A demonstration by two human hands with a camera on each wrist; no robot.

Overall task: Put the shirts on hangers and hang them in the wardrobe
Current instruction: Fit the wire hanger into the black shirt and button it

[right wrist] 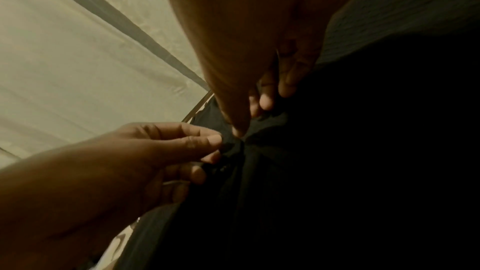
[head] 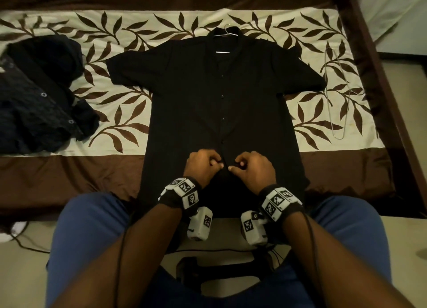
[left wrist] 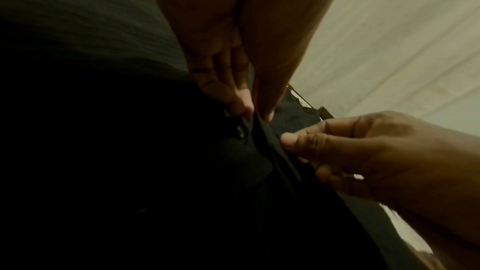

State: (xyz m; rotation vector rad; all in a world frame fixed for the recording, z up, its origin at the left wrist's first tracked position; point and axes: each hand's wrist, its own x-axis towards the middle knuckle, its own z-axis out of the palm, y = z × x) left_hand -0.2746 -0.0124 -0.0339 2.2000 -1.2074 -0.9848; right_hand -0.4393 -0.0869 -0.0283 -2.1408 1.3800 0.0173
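At frame centre, a matte black short-sleeved button shirt (head: pixel 221 100) lies flat on the leaf-patterned bedspread (head: pixel 138 30); left hand (head: pixel 202 167) and right hand (head: pixel 253 168) each pinch its placket edges.
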